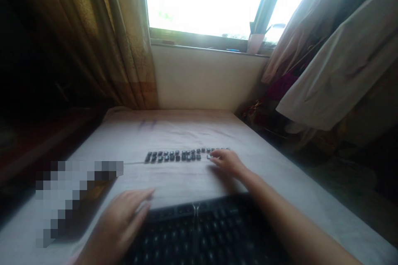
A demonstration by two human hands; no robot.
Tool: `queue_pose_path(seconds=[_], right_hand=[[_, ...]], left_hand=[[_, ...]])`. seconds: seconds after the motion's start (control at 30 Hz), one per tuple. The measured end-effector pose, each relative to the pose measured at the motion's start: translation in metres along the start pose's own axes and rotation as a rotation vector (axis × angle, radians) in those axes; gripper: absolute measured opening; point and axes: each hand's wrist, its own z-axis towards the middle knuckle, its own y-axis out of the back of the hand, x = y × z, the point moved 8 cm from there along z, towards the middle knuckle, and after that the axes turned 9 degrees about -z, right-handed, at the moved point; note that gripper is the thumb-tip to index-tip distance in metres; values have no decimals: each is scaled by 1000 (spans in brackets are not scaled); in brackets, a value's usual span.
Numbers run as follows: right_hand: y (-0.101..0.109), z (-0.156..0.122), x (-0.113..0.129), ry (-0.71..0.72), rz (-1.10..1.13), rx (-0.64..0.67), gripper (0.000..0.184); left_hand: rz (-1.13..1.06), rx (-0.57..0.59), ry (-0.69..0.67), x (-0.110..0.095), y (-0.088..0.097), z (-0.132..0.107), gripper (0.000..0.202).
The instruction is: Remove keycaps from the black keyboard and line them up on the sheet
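Note:
A black computer keyboard [199, 232] lies at the bottom of the view, blurred. My left hand [121, 219] is over its upper left corner, thumb and fingers apart, holding nothing. Beyond the keyboard, loose dark keycaps [178, 157] are laid out in two rows on the white sheet. My right hand [228, 162] reaches to the right part of these rows, its fingertips closed on a single keycap [209, 157] in the nearer row. That hand covers part of the sheet, and some keycaps show just behind it.
The sheet covers a bed-like surface [183, 132]. A pixelated object [74, 190] lies to the left. Behind are a gold curtain [124, 37], a wall [199, 78] and a bright window [205, 0] with a cup [256, 43] on the sill. Clothes [336, 62] hang at right.

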Motion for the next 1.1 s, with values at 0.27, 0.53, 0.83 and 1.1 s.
queue_pose_path(seconds=[0.27,0.53,0.83,1.1], right_hand=[[-21,21,4,21,-63,27,23],[-23,22,6,41,-102,28,25],[-26,22,5,39,-136,29,26],[-21,18,8,49,-130,28,30]], left_hand=[[-55,15,126,15,-5,0,29],[-105,18,199,19,-4,1,29],[-116,60,251,24,-10,-2,30],[-123,94,293,27,-13,-2,33]])
